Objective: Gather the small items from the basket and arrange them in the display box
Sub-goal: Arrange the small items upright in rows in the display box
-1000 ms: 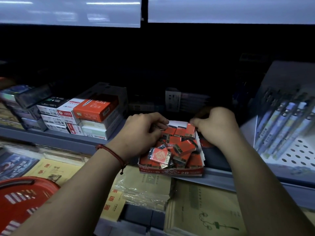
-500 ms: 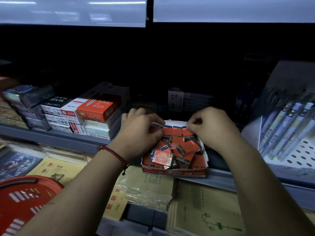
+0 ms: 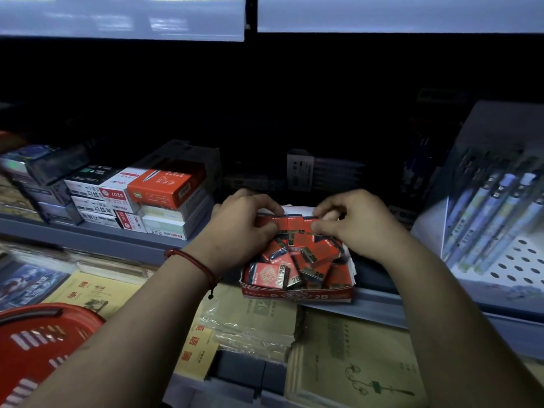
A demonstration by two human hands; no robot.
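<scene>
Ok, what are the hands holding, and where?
Left hand and right hand pinch the back row of erasers by its two ends, in the display box.

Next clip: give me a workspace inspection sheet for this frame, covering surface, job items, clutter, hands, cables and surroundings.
Surface: grey shop shelf, dimly lit; the display box sits at its front edge.
Job's things: the box holds red 2B packs, with the back row lined up and the front ones jumbled; red basket at lower left, contents hard to see.
Clutter: stacked stationery boxes to the left, pens in a rack to the right, notebooks on the level below.
Hands: left hand and right hand each pinch an end of the back row.
Cables: nothing seen.
Surroundings: dark recess behind, light panels above.
</scene>
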